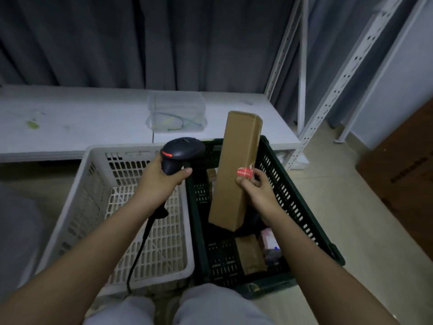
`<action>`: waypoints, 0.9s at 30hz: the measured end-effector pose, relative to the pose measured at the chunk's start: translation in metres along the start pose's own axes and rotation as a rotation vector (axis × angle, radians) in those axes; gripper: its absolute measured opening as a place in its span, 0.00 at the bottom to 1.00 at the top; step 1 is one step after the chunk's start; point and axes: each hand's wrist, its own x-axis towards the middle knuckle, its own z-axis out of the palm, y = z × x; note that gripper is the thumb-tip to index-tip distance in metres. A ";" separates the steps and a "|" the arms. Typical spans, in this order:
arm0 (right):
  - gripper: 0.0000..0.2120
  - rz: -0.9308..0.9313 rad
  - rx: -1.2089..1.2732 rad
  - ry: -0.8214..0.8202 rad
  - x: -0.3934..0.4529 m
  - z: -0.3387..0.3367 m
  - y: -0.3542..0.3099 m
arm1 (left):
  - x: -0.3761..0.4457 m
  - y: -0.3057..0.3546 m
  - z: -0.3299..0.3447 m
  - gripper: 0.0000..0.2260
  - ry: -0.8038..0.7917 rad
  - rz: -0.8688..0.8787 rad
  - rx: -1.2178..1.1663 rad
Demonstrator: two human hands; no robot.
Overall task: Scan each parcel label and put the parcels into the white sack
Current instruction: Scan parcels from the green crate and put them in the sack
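Note:
My right hand grips a long brown cardboard parcel by its right edge, near a red sticker. The parcel stands tilted above the dark green crate. My left hand holds a black barcode scanner by its handle, just left of the parcel, with a red light showing on its head. The scanner's black cable hangs down over the white crate. More parcels lie in the green crate, among them a brown packet. At the far left edge a pale shape may be the white sack; I cannot tell.
A low white platform runs across behind the crates, with a clear plastic box on it. White metal shelf uprights stand at the right, and a brown cardboard sheet leans at the far right. Grey curtains hang behind.

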 end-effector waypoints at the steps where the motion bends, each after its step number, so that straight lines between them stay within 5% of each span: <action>1: 0.24 -0.019 0.021 0.001 -0.005 0.008 -0.019 | -0.003 0.014 -0.005 0.19 0.031 0.020 -0.019; 9: 0.16 -0.023 0.244 -0.244 -0.070 0.073 -0.132 | -0.042 0.080 -0.066 0.18 0.216 0.015 -0.217; 16: 0.19 0.090 0.518 -0.413 -0.116 0.125 -0.100 | -0.089 0.070 -0.104 0.10 0.234 -0.050 -0.343; 21: 0.20 -0.009 0.137 -0.510 -0.130 0.148 -0.100 | -0.097 0.058 -0.124 0.20 0.278 -0.040 -0.338; 27: 0.27 0.009 -0.033 -0.607 -0.125 0.160 -0.102 | -0.092 0.052 -0.136 0.19 0.282 0.002 -0.329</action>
